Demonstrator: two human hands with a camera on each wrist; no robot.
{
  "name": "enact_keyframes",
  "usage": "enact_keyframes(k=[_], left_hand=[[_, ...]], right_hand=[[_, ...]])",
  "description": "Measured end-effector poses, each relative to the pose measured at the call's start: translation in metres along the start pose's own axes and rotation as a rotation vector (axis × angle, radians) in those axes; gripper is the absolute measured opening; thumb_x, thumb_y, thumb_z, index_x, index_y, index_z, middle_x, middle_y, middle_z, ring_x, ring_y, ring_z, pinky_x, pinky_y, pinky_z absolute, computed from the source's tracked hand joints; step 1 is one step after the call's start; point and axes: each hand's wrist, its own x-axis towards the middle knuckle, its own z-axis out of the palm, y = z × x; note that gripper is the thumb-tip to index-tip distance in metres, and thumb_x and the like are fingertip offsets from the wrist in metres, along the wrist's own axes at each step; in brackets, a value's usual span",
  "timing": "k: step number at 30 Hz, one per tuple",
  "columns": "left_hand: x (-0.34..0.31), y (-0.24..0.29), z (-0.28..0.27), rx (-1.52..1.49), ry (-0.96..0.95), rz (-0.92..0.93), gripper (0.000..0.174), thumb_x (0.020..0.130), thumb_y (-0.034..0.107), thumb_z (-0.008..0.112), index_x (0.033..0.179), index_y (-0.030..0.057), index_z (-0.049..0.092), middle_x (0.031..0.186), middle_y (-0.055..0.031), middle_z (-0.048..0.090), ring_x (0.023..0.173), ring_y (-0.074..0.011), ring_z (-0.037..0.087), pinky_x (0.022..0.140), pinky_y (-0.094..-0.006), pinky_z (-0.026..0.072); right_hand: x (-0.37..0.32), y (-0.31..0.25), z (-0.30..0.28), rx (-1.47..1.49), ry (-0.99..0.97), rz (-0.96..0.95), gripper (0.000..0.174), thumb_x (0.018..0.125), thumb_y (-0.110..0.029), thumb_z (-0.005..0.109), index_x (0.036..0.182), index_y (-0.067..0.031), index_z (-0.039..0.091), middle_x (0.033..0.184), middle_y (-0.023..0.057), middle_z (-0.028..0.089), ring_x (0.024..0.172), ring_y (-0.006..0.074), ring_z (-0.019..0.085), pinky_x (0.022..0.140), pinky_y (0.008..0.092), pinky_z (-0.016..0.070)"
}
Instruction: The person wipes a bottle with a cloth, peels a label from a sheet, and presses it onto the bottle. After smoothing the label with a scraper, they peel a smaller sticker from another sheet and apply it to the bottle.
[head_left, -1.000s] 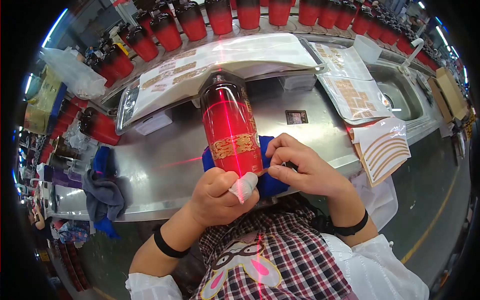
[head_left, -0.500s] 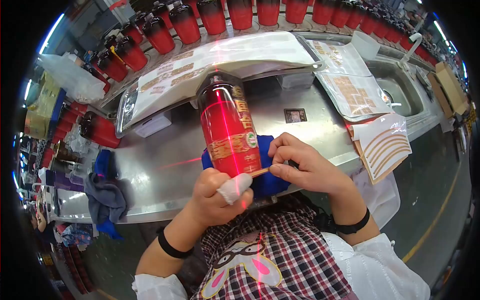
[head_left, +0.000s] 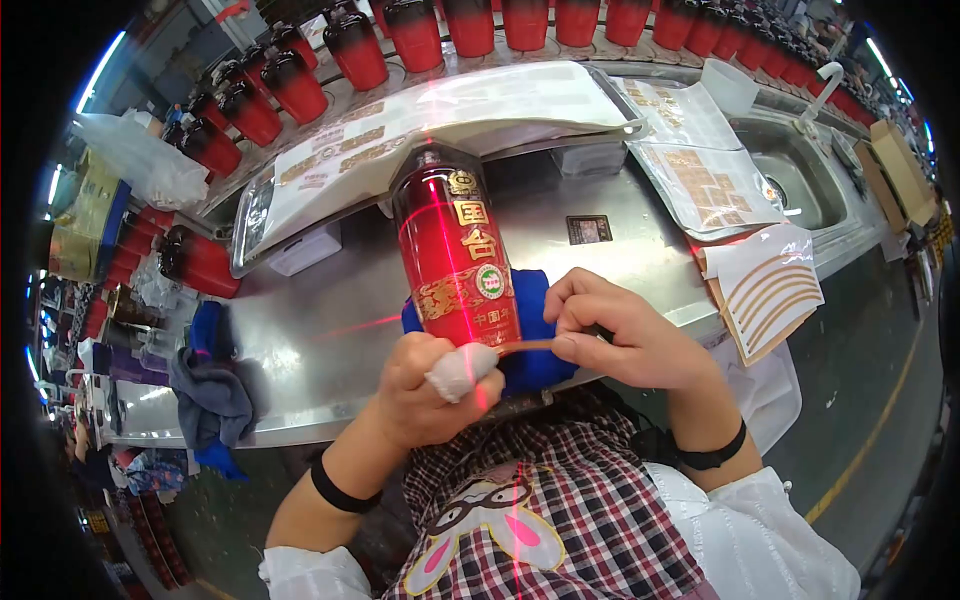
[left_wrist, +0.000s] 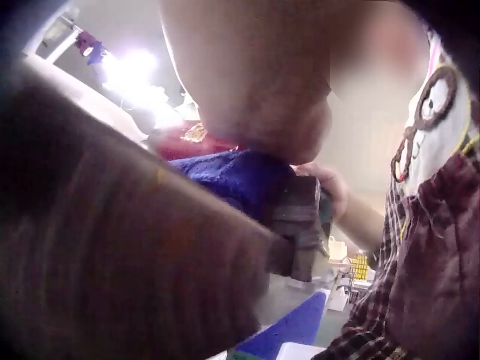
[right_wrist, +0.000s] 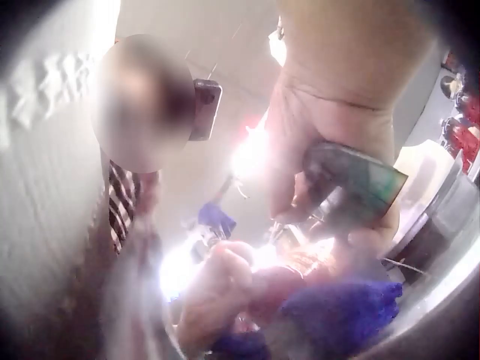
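Note:
A red bottle (head_left: pixel 425 245), dark at the neck and printed in gold, lies on a blue cloth (head_left: pixel 537 370) with its base toward me. My left hand (head_left: pixel 420 400) grips the bottle at its base. White wrapping (head_left: pixel 463 372) covers one of its digits, right at the bottle's lower edge. A thin brown strip (head_left: pixel 527 346) runs from there to my right hand (head_left: pixel 630 345), whose thumb and forefinger pinch its end. The right wrist view shows a dark, greenish flat object (right_wrist: pixel 360 184) at the right palm.
A tray with white sheets (head_left: pixel 540 95) stands behind the bottle. Right of it are label sheets (head_left: pixel 700 190), a sheet of curved strips (head_left: pixel 770 300) and a sink (head_left: pixel 800 180). Several red bottles (head_left: pixel 470 30) line the back. A grey cloth (head_left: pixel 210 390) hangs at the left edge.
The bottle has turned about its length, bringing the gold characters and green-white seal from its right side to the top. More of the strip shows between the hands; the right hand has shifted slightly right.

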Motion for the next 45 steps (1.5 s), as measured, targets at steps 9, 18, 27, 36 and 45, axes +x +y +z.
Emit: enact_keyframes(k=[9, 18, 27, 36, 45], left_hand=[[-0.005, 0.000, -0.001, 0.042, 0.062, 0.076, 0.029, 0.058, 0.006, 0.076, 0.081, 0.0174, 0.063, 0.105, -0.0035, 0.060, 0.093, -0.0243, 0.051, 0.063, -0.0356, 0.0439], [-0.014, -0.002, -0.005, 0.010, 0.030, 0.051, 0.034, 0.058, 0.004, 0.078, 0.084, 0.0212, 0.063, 0.105, 0.0006, 0.059, 0.095, -0.0216, 0.049, 0.064, -0.0346, 0.0434], [0.006, 0.001, -0.009, 0.072, -0.056, 0.096, 0.027, 0.058, 0.009, 0.076, 0.080, 0.0210, 0.069, 0.108, 0.0014, 0.059, 0.096, -0.0211, 0.049, 0.065, -0.0332, 0.0438], [0.001, 0.000, -0.004, -0.031, -0.026, 0.047, 0.024, 0.056, 0.010, 0.074, 0.078, 0.0152, 0.069, 0.105, 0.0003, 0.061, 0.093, -0.0216, 0.051, 0.062, -0.0345, 0.0438], [0.018, 0.000, 0.001, 0.043, -0.037, 0.123, 0.026, 0.052, 0.009, 0.076, 0.076, 0.0156, 0.068, 0.107, -0.0004, 0.064, 0.089, -0.0215, 0.051, 0.063, -0.0351, 0.0423]], right_hand=[[-0.001, 0.004, -0.005, 0.000, 0.021, 0.078, 0.019, 0.091, -0.018, 0.067, 0.090, 0.0009, 0.062, 0.100, 0.0100, 0.055, 0.093, 0.0218, 0.054, 0.080, 0.0316, 0.0452], [-0.002, 0.001, -0.006, 0.039, 0.029, 0.016, 0.020, 0.091, -0.018, 0.066, 0.089, 0.0014, 0.061, 0.098, 0.0091, 0.055, 0.092, 0.0197, 0.053, 0.080, 0.0316, 0.0445], [0.002, 0.016, 0.000, 0.000, 0.001, 0.114, 0.018, 0.093, -0.017, 0.065, 0.088, 0.0004, 0.060, 0.104, 0.0074, 0.053, 0.094, 0.0151, 0.051, 0.082, 0.0290, 0.0427], [0.006, 0.019, 0.008, -0.069, 0.052, 0.089, 0.023, 0.089, -0.020, 0.067, 0.088, 0.0018, 0.062, 0.093, 0.0135, 0.056, 0.089, 0.0271, 0.055, 0.080, 0.0360, 0.0456], [0.007, 0.020, 0.009, -0.095, 0.057, 0.083, 0.024, 0.088, -0.021, 0.068, 0.087, 0.0019, 0.062, 0.092, 0.0139, 0.056, 0.091, 0.0285, 0.056, 0.081, 0.0373, 0.0455]])
